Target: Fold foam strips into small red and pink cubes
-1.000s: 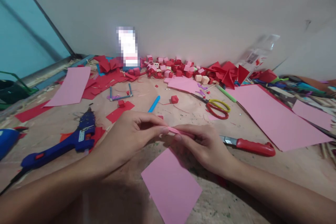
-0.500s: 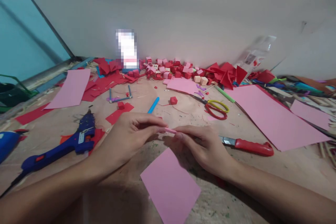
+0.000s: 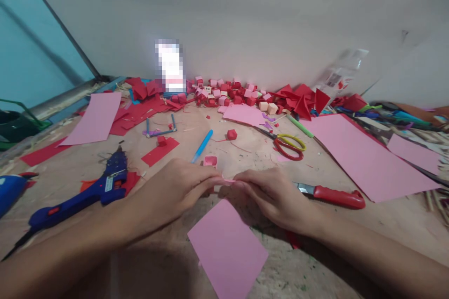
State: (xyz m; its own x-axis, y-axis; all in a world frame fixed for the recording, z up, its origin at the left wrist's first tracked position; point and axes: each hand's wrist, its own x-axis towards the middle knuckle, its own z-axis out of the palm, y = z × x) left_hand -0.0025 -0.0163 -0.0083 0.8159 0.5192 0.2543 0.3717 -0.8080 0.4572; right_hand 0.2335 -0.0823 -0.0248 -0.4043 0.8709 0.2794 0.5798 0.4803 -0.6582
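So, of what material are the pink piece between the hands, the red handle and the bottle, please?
Pink piece: probably paper or thin card, matte, its colour matching the flat sheet below.
Red handle: likely plastic, smooth and evenly coloured.
Bottle: clear and shiny, most likely plastic; the wall shows through.

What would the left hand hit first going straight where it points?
Probably the right hand, just across the pink paper that it and the left hand pinch; exact depth is unclear.

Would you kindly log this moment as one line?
left hand: pinching pink paper piece; right hand: pinching same piece; nearer viewer: pink sheet on table
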